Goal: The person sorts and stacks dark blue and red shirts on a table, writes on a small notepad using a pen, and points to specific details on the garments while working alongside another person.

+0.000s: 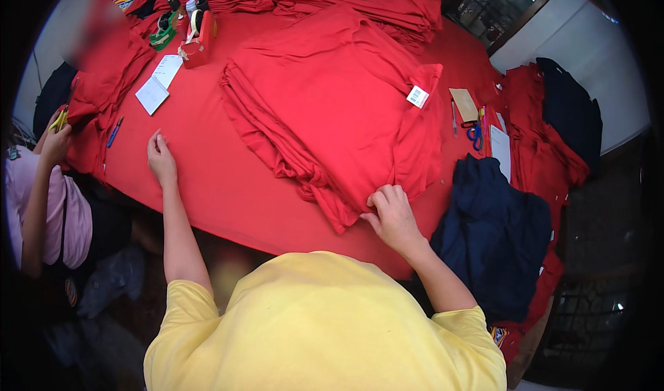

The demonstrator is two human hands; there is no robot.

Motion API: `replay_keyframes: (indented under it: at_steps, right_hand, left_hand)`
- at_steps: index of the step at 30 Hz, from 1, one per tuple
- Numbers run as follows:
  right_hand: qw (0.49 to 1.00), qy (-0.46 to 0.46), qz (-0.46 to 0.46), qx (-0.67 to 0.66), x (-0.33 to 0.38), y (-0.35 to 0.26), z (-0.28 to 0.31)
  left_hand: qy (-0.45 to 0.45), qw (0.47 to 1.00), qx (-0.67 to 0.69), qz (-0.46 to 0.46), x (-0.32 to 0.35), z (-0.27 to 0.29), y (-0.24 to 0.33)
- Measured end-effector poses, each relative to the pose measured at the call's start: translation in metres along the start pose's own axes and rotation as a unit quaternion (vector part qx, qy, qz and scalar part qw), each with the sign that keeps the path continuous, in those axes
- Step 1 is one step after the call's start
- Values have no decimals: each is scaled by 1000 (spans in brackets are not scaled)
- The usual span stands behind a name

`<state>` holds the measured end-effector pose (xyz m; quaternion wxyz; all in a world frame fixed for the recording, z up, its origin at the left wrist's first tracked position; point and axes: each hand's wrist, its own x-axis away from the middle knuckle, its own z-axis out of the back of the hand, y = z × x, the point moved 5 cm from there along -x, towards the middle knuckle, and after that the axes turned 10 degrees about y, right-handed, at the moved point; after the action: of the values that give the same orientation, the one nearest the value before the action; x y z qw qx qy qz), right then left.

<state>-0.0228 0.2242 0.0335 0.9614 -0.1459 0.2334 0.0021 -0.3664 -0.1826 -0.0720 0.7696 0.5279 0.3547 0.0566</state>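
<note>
Open tabletop (204, 152) separates left hand (162, 159) from garments (318, 107) — right hand (395, 218) pinching their edge.

One yellow pair of scissors (61, 118) and one blue pair of scissors (474, 135) make two. There is one central stack of red garments (318, 100), one red tape dispenser (198, 49) and one tan card (463, 105). White papers (151, 97) at left number two.

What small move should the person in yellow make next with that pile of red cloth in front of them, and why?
Probably bring the left hand across to the left edge of the layered red fabric garments. The right hand is already at their near edge, while the left is apart from them, with nothing visible in it, and their left edges look uneven.
</note>
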Motion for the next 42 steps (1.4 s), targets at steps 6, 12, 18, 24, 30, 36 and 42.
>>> replay_keyframes:
  at_steps: [6, 12, 18, 24, 30, 36, 42]
  right_hand:
    - [960, -28, -155, -232, -17, 27, 34]
    - [991, 131, 43, -2, -67, 4, 103]
    - [989, 19, 103, 109, -27, -5, 13]
    - [991, 38, -64, -110, -38, 23, 22]
    - [996, 2, 21, -84, -37, 2, 27]
    - [998, -7, 59, 19, -29, -9, 15]
    - [993, 88, 82, -16, -61, -17, 49]
  left_hand:
    - [-126, 989, 80, -12, 106, -27, 86]
    - [-303, 913, 178, -207, 233, -27, 214]
    - [-398, 883, 164, -184, 282, -34, 229]
    - [-477, 868, 137, 26, 294, -29, 222]
    - [-484, 848, 207, 63, 306, -26, 239]
    - [-511, 807, 290, 59, 316, -23, 258]
    - [-464, 821, 275, 189, 330, -29, 219]
